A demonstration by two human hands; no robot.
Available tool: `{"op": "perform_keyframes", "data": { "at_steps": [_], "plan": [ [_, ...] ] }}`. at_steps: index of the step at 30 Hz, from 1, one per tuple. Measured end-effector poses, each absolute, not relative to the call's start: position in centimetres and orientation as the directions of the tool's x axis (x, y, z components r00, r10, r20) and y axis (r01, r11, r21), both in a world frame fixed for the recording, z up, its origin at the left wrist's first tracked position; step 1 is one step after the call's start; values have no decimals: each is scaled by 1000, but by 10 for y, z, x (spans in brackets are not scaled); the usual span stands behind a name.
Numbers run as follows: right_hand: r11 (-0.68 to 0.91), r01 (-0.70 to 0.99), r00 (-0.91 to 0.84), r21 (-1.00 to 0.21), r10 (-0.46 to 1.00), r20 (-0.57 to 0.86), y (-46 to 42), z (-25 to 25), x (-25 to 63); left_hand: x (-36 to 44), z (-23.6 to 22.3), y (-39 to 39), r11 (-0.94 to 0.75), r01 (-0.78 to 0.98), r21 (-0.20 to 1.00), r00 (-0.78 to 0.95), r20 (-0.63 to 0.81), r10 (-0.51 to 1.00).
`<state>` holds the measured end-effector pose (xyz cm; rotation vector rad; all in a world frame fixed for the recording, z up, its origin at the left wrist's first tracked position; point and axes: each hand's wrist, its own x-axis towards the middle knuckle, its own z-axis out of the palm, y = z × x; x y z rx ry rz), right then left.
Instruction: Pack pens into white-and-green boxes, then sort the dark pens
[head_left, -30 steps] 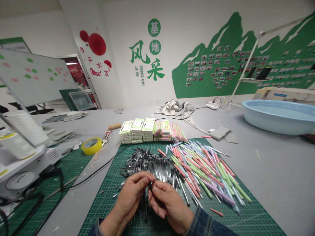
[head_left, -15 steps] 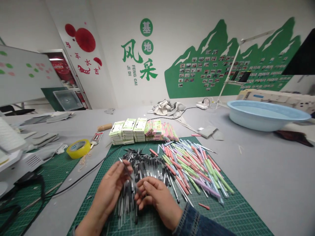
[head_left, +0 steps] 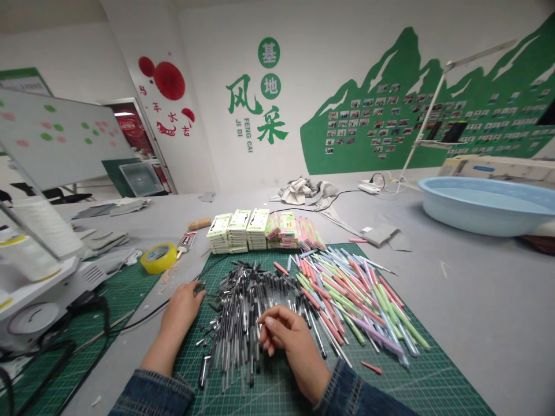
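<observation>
My left hand (head_left: 184, 306) rests low at the left edge of the green cutting mat (head_left: 403, 381), fingers bent together around a small dark piece that I cannot make out. My right hand (head_left: 295, 344) hovers over the front of a heap of black and clear pen parts (head_left: 238, 312), its thumb and fingers curled together; what they hold, if anything, is hidden. Beside that heap, to the right, lies a pile of pink, green, blue and purple pens (head_left: 351, 294). One short pink piece (head_left: 372, 367) lies apart on the mat.
Stacked small boxes (head_left: 258, 222) stand behind the mat. Yellow tape (head_left: 158, 257) and a black cable (head_left: 143, 318) are on the left, near a white machine (head_left: 39, 306). A blue basin (head_left: 485, 208) sits at the right, grey cloth (head_left: 307, 190) at the back.
My hands have come apart from the slim pen part held between them. The left has moved left and down to the mat's edge; the view has turned slightly left.
</observation>
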<state>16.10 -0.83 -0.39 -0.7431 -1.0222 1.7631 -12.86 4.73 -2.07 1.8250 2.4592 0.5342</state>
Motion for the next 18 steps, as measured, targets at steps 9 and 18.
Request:
{"op": "perform_keyframes", "data": {
  "at_steps": [9,18],
  "plan": [
    [-190,-424,-354,-885,935,-30,-6,-8,161,-105,-6,33,150,928,341,-240,240,941],
    [-195,-403,-351,-894,935,-46,-5,-8,162,-65,4,21,85,859,505,-116,29,993]
  ]
}}
